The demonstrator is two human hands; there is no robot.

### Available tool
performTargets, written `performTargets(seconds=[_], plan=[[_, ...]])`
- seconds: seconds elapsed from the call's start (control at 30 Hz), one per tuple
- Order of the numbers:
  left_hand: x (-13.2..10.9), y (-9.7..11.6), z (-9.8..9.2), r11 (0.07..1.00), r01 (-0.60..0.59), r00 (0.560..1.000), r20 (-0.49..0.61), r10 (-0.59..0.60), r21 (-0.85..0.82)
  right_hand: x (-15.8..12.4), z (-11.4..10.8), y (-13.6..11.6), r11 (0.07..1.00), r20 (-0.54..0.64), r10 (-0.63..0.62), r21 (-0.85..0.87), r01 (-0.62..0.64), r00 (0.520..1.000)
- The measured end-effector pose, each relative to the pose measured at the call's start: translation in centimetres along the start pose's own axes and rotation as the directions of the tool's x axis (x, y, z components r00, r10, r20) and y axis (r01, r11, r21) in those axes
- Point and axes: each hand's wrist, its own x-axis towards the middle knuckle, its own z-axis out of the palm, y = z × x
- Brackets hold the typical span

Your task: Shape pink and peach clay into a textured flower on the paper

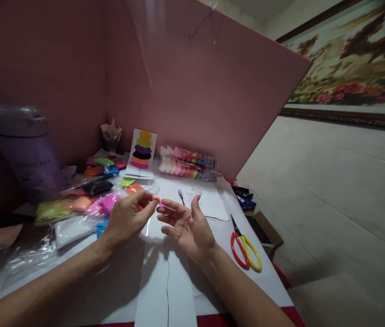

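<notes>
Above white paper: small pink piece, long axis and heading indiscernible, pinched by left hand; right hand spread, palm upturned.

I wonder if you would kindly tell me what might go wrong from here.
1. The small pink piece is pinched only at the fingertips of the left hand, so it could slip or be squashed.
2. The scissors lie near the right edge of the table; a sideways sweep of the right hand might knock them off.
3. The white packet lies beside the left arm, which could drag it.
</notes>
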Motion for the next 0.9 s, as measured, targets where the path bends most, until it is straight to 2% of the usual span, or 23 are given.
performTargets(seconds=[0.17, 0.23, 0.33, 0.47, 0.53, 0.63, 0.7, 0.8, 0.87, 0.9], plan=[[-0.28, 0.29, 0.01, 1.0, -0.029, 0.999, 0.021, 0.029, 0.004, 0.02, -0.02, 0.09, 0.999, -0.019, 0.0, 0.039, 0.001, 1.0], [-0.33, 0.42, 0.01, 0.999, -0.02, 0.999, 0.048, 0.022, -0.043, 0.02, 0.04, 0.09, 0.999, -0.016, 0.006, 0.042, -0.005, 1.0], [-0.09, 0.59, -0.07, 0.969, 0.096, 0.994, 0.071, -0.082, -0.227, 0.07, 0.03, 0.01, 0.999, -0.044, 0.0, 0.035, 0.002, 0.999], [0.35, 0.76, -0.24, 0.861, 0.278, 0.96, 0.1, -0.26, -0.426, 0.21, -0.22, -0.13, 0.998, -0.078, -0.02, 0.054, 0.024, 0.997], [0.33, 0.73, -0.23, 0.867, 0.272, 0.962, 0.124, -0.242, -0.417, 0.24, -0.3, -0.13, 0.997, -0.065, -0.02, 0.07, 0.024, 0.998], [0.04, 0.62, -0.11, 0.944, 0.142, 0.985, 0.136, -0.105, -0.299, 0.2, -0.29, -0.01, 0.998, -0.038, -0.014, 0.062, 0.017, 0.999], [-0.09, 0.59, -0.06, 0.962, 0.093, 0.986, 0.159, -0.053, -0.256, 0.2, -0.28, 0.11, 0.999, -0.051, -0.021, 0.036, 0.023, 0.998], [0.04, 0.72, -0.11, 0.925, 0.217, 0.965, 0.209, -0.156, -0.311, 0.34, -0.33, 0.36, 0.992, -0.156, -0.123, -0.058, 0.115, 0.98], [0.19, 0.88, -0.18, 0.875, 0.32, 0.937, 0.257, -0.237, -0.363, 0.44, -0.3, 0.57, 0.953, -0.214, -0.262, -0.213, 0.217, 0.941], [0.23, 0.96, -0.2, 0.854, 0.355, 0.922, 0.292, -0.252, -0.381, 0.47, -0.23, 0.69, 0.917, -0.201, -0.328, -0.302, 0.26, 0.923]])
